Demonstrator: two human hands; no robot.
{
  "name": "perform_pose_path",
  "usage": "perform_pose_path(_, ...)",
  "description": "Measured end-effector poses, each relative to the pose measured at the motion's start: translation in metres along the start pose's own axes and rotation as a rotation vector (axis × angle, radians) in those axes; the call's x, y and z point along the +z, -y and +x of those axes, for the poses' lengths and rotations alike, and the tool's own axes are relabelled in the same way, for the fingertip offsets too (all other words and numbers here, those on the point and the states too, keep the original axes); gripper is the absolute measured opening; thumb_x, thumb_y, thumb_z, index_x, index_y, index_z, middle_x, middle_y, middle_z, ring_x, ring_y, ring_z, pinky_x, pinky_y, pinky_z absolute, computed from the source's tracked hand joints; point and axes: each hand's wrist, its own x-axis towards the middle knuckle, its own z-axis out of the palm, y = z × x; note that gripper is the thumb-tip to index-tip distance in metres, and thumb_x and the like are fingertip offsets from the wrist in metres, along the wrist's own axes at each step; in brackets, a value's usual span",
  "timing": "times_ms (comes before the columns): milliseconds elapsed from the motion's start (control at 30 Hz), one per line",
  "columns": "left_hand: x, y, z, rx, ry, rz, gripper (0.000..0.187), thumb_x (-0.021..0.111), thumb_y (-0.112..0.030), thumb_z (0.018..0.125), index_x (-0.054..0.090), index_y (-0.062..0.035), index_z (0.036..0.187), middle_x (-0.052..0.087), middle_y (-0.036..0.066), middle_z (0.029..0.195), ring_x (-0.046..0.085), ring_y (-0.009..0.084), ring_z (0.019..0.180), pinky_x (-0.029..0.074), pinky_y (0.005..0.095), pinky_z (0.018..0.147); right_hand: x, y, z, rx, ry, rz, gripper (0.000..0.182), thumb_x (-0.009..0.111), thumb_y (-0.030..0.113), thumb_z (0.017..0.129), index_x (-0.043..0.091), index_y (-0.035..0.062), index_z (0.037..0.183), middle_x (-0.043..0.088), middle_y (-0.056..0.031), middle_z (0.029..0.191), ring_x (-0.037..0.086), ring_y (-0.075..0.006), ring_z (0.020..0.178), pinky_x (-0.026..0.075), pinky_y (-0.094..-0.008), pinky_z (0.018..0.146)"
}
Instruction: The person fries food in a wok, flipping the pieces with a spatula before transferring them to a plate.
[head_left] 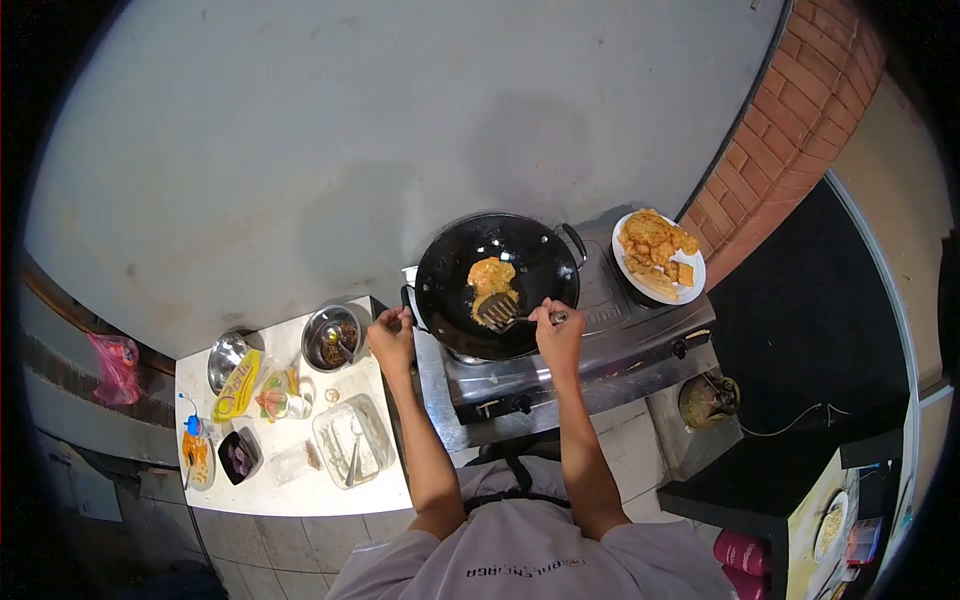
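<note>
The black wok (445,270) sits on the left part of the steel stove (590,358), with 1 loop handle at its 2 o'clock edge and 1 at about 8 o'clock. Golden fried food (492,272) lies inside from the middle toward 6 o'clock, with dark pan surface around it and most room toward 12 and 3 o'clock.

The right hand (558,335), at the wok's 4 o'clock rim, has its fingers closed around the handle of a slotted spatula (497,311). The spatula head points toward 9 o'clock and overlaps the near edge of the food.

The left hand (391,340) is at the wok's 8 o'clock side, right by the handle there. Its fingers are curled with the tips close together; whether they pinch the handle cannot be told.

At 2 o'clock from the right hand, a white plate (617,242) of fried pieces (652,242) stands near the stove's right end, apart from the wok, with bare steel between. The grey wall (400,110) rises close behind the wok's 12 o'clock rim.

At 8 o'clock from the wok, the white tabletop (290,498) carries 2 metal bowls (332,338), a dark dish (239,457) and a plastic tub (353,441) near its front edge.
</note>
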Motion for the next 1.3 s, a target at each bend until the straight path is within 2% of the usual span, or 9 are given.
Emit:
perform_pose_path(167, 0.002, 0.003, 0.000, 0.054, -0.025, -0.015, 0.024, 0.069, -0.020, 0.077, 0.069, 0.0004, 0.089, 0.067, 0.016, 0.074, 0.066, 0.0250, 0.070, 0.049, 0.0340, 0.069, -0.004, 0.011, -0.002, -0.002, -0.031, 0.022, 0.026, 0.054, 0.010, 0.084, 0.061, -0.0043, 0.064, 0.060, -0.0145, 0.057, 0.059, -0.0228, 0.051, 0.042, -0.0350, 0.052)
perform_pose_path(267, 0.000, -0.002, -0.002, 0.015, 0.006, -0.035, 0.025, 0.069, -0.022, 0.077, 0.069, 0.0006, 0.088, 0.064, 0.013, 0.066, 0.063, 0.0219, 0.063, 0.048, 0.0330, 0.063, -0.010, 0.018, -0.001, 0.021, -0.025, -0.046, 0.026, 0.053, 0.010, 0.085, 0.061, -0.0040, 0.064, 0.060, -0.0139, 0.056, 0.057, -0.0220, 0.050, 0.041, -0.0345, 0.052)
perform_pose_path(333, 0.003, 0.005, 0.000, 0.016, 0.001, -0.023, 0.026, 0.069, -0.023, 0.077, 0.068, 0.0011, 0.088, 0.059, 0.011, 0.060, 0.058, 0.0194, 0.057, 0.045, 0.0324, 0.058, -0.011, 0.013, 0.001, 0.070, -0.037, 0.029, 0.026, 0.054, 0.011, 0.085, 0.061, -0.0037, 0.065, 0.059, -0.0135, 0.055, 0.056, -0.0202, 0.049, 0.041, -0.0341, 0.051)
perform_pose_path(667, 0.007, 0.010, 0.002, 0.029, -0.015, 0.006, 0.027, 0.070, -0.022, 0.076, 0.069, 0.0008, 0.091, 0.052, 0.009, 0.056, 0.051, 0.0185, 0.052, 0.042, 0.0327, 0.055, -0.008, 0.012, 0.001, 0.062, -0.030, 0.010, 0.027, 0.054, 0.013, 0.086, 0.062, -0.0027, 0.065, 0.056, -0.0114, 0.052, 0.055, -0.0162, 0.049, 0.039, -0.0320, 0.049)
perform_pose_path(767, 0.007, 0.011, 0.001, 0.030, -0.012, -0.014, 0.027, 0.070, -0.021, 0.076, 0.068, 0.0010, 0.091, 0.051, 0.008, 0.056, 0.050, 0.0172, 0.052, 0.041, 0.0318, 0.054, -0.007, 0.020, -0.001, 0.167, 0.002, 0.040, 0.028, 0.054, 0.013, 0.086, 0.063, -0.0026, 0.064, 0.055, -0.0115, 0.051, 0.055, -0.0169, 0.048, 0.039, -0.0327, 0.049)
perform_pose_path(1033, 0.003, 0.007, -0.001, 0.012, 0.007, -0.036, 0.029, 0.070, -0.021, 0.076, 0.067, 0.0017, 0.093, 0.048, 0.005, 0.055, 0.045, 0.0138, 0.051, 0.039, 0.0299, 0.052, 0.002, 0.014, -0.003, -0.004, -0.032, -0.031, 0.027, 0.052, 0.011, 0.084, 0.061, -0.0055, 0.065, 0.058, -0.0169, 0.055, 0.057, -0.0239, 0.048, 0.041, -0.0363, 0.051)
perform_pose_path(1300, -0.005, 0.004, 0.000, 0.011, 0.017, -0.025, 0.028, 0.069, -0.021, 0.077, 0.067, 0.0019, 0.094, 0.048, 0.005, 0.056, 0.045, 0.0133, 0.052, 0.039, 0.0293, 0.051, 0.003, 0.013, -0.002, 0.001, 0.003, -0.056, 0.025, 0.052, 0.009, 0.084, 0.060, -0.0055, 0.065, 0.058, -0.0164, 0.055, 0.057, -0.0235, 0.048, 0.041, -0.0365, 0.051)
